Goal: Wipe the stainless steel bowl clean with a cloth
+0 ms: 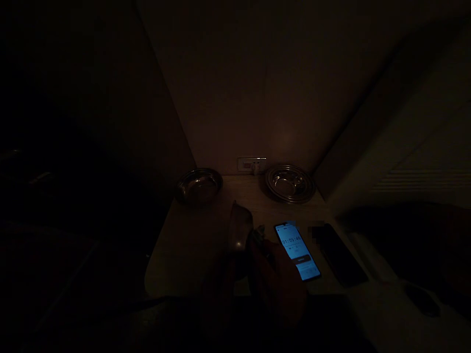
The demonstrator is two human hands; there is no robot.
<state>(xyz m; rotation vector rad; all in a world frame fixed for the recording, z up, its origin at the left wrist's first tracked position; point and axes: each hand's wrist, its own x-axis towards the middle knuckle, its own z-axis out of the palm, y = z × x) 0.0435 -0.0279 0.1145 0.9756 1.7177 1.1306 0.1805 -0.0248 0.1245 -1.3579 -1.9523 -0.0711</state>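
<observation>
A small metal bowl [241, 228] is tilted up on its side above the middle of the table, its curved wall facing right. My left hand [220, 277] is very dim at the bowl's lower left and appears to grip its lower edge; its fingers are mostly lost in the dark. Close against the bowl's right side, my right hand [281, 279] is closed, with a small crumpled cloth-like piece [259, 232] poking out by its fingertips. Just beyond that hand lies a lit phone [298, 250] showing a timer; the hand overlaps its left edge.
A shallow metal bowl [198, 186] sits at the table's back left, and stacked metal plates [290, 184] at the back right. Between them on the wall is a socket panel [252, 165]. A dark flat object [344, 255] lies right of the phone. The wooden table [176, 245] has a rounded front-left corner.
</observation>
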